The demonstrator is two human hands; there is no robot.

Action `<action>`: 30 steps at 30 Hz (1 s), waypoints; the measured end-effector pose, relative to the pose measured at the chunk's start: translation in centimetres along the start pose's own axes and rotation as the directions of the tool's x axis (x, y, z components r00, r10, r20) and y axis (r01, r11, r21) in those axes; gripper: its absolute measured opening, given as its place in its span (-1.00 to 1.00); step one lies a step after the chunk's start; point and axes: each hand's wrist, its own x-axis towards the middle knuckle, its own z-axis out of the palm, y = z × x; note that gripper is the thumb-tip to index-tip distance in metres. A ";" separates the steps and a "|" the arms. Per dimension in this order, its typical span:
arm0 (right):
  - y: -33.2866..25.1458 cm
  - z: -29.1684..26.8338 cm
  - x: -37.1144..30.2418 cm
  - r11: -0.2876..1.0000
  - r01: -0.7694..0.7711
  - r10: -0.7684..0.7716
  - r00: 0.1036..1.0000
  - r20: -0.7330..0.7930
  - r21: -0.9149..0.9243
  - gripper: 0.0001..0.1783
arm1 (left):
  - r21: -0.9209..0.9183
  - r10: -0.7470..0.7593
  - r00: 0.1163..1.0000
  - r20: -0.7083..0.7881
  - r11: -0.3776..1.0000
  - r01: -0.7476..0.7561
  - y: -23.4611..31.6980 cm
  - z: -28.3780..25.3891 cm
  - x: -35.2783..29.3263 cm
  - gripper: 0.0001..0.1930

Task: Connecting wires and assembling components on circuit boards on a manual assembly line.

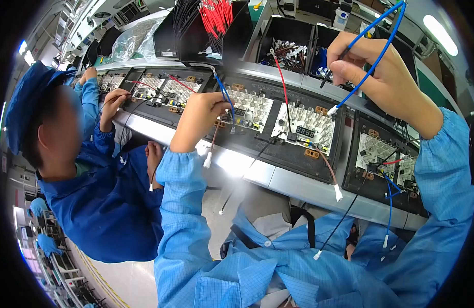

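My left hand [198,118] is closed, thumb and finger pinching a blue wire [215,77] with a ring end, over a white circuit board [250,110]. Raised at the right, my right hand [378,72] is closed on a longer blue wire [387,47], which loops above it. That wire's white connector [332,110] hangs at the right edge of another circuit board [311,123] with a digit display. A thin dark piece [325,79] sticks out below my right fingers; its kind is unclear. A red wire [281,77] and a brown wire [328,167] run from this second board.
Black trays [363,179] with boards line the metal-edged bench [293,182]. Behind stand bins of red wires [216,18] and small connectors [286,54]. At my left, a co-worker in dark blue [101,205] handles wires on another board. Loose wires [339,226] hang over the front edge.
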 end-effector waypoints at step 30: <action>6.0 5.7 -0.5 0.951 -0.295 0.208 0.835 0.509 0.095 -0.76 | -0.187 -0.065 0.997 -0.051 0.981 0.054 -1.0 0.8 0.2 -0.84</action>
